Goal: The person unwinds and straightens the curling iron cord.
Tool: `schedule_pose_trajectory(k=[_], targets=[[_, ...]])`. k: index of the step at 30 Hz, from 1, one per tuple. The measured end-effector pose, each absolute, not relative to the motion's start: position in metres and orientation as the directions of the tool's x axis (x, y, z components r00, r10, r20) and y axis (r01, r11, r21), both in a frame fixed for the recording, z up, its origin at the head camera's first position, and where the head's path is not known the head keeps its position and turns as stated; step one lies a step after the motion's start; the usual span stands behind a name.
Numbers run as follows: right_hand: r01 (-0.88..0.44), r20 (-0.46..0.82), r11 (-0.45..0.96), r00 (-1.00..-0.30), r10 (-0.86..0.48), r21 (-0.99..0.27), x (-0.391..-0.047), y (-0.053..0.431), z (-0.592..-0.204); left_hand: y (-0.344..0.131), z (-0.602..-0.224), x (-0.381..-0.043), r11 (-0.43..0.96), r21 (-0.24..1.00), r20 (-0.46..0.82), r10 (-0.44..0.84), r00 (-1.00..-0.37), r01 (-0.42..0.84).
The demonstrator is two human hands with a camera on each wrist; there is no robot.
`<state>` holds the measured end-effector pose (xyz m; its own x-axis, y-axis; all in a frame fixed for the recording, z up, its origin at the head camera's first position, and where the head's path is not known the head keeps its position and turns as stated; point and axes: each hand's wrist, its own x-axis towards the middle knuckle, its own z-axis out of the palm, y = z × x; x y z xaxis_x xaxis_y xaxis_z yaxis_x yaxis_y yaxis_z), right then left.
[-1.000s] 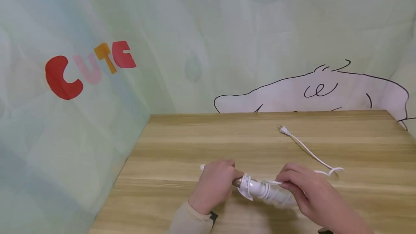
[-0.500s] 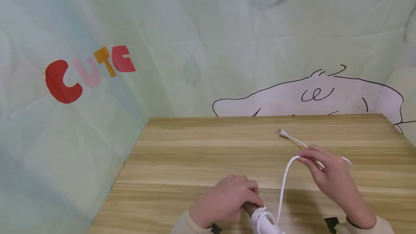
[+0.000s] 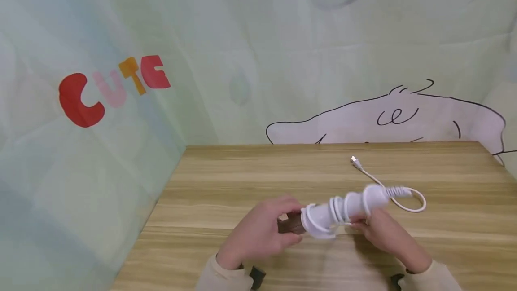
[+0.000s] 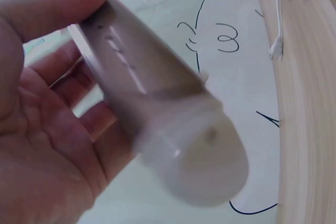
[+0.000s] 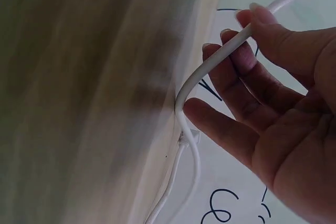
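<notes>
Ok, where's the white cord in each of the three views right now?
Head: white cord wound round the white handle, looping off right of centre over the table to the plug.
Left wrist: top right, a short run down to the plug.
Right wrist: centre, curving across the right hand fingers.
Shared landmark: the black line drawing on the backdrop.

A curling iron (image 3: 339, 210) is held just above the wooden table, lying roughly level and tilted up toward the right. Its handle is white, with a dark brown barrel (image 3: 290, 224) at the left end; in the left wrist view the barrel's rounded tip (image 4: 202, 166) is blurred. A white cord (image 3: 405, 199) is wound in several turns around the handle. The rest of the cord loops onto the table and ends in a white plug (image 3: 355, 161) lying flat farther back.
</notes>
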<state>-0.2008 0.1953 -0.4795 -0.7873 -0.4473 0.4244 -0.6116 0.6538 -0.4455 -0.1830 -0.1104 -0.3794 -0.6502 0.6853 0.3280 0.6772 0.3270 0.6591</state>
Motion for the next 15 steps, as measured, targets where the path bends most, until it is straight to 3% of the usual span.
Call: schedule_pose_trajectory(k=[5, 9, 12, 15], targets=[[-0.539, 0.294, 0.687, -0.842, -0.453, -0.487, -0.197, 0.193, -0.478, -0.109, -0.379, -0.186, 0.414, 0.719, 0.237, 0.609, -0.757, 0.559], [-0.511, 0.259, 0.703, -0.859, -0.443, -0.494, -0.197, 0.191, -0.469, -0.106, -0.378, -0.188, 0.443, 0.721, 0.219, 0.584, -0.782, 0.533], [-0.548, 0.338, 0.675, -0.837, -0.431, -0.494, -0.193, 0.183, -0.457, -0.105, -0.379, -0.19, 0.459, 0.71, 0.212, 0.584, -0.783, 0.534], [-0.633, 0.49, 0.576, -0.771, -0.407, -0.517, -0.185, 0.168, -0.448, -0.105, -0.382, -0.189, 0.486, 0.694, 0.186, 0.592, -0.784, 0.531]])
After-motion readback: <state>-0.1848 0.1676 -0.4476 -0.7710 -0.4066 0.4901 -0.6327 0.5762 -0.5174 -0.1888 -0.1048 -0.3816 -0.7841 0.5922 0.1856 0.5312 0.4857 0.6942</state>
